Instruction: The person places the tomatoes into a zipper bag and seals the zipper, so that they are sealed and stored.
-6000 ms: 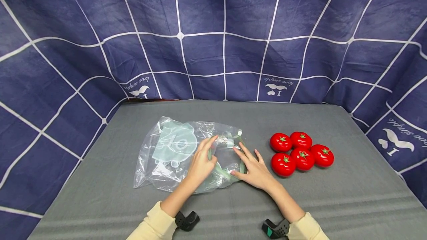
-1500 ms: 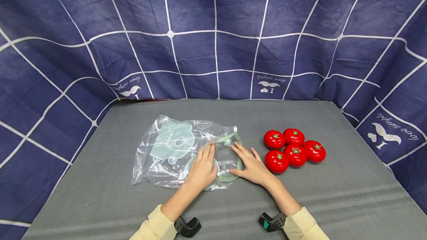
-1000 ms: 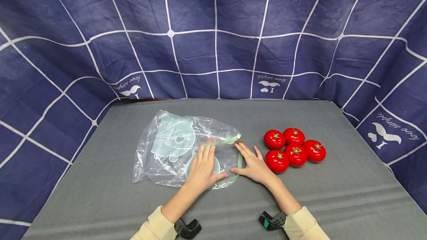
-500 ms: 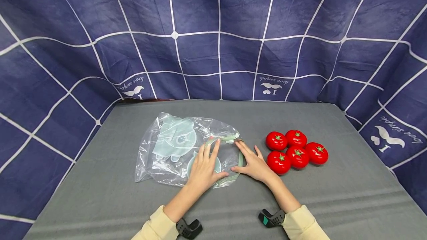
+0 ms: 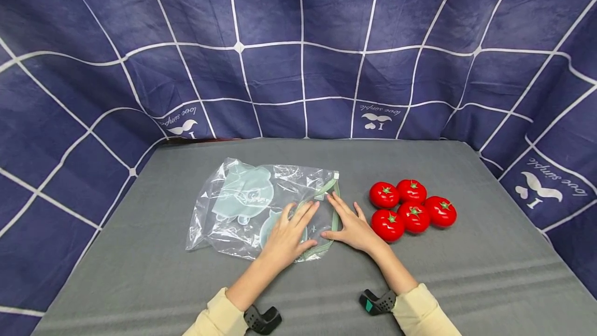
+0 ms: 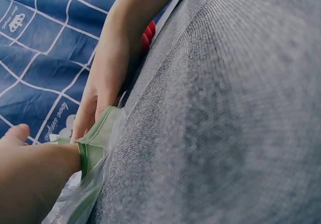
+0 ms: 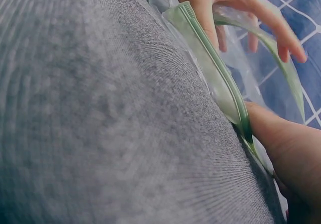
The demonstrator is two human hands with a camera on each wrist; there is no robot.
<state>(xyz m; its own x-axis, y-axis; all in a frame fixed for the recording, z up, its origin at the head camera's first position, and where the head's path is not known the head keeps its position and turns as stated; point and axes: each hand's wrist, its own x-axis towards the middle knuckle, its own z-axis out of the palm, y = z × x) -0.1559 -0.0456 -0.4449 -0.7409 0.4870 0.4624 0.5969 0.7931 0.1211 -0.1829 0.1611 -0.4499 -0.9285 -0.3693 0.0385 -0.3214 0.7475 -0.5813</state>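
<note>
A clear plastic zip bag (image 5: 289, 175) with pale green bear prints lies on its side, its green-edged mouth towards the right. At that mouth, my left hand (image 5: 286, 235) rests with spread fingers over the near layer and touches the green strip. My right hand (image 5: 353, 227) touches the other side of the mouth, fingers spread and thumb apart. Between the hands the mouth gapes; the right wrist view shows the green zip strip (image 7: 215, 73) bowed apart from the opposite edge. In the left wrist view the green rim (image 6: 98, 138) stands beside my fingers, whose tips are partly hidden.
Several red tomatoes (image 5: 412, 215) with green stems sit together just right of my right hand. A grey cloth (image 5: 177, 294) covers the table. Behind and at the sides hangs a blue curtain (image 5: 336, 74) with white lines. Each wrist wears a black camera mount (image 5: 263, 320).
The bag's far corner with its white slider has shifted back, and the far green edge has come away from the fingertips. My left fingertips have moved slightly right. The tomatoes stay in place.
</note>
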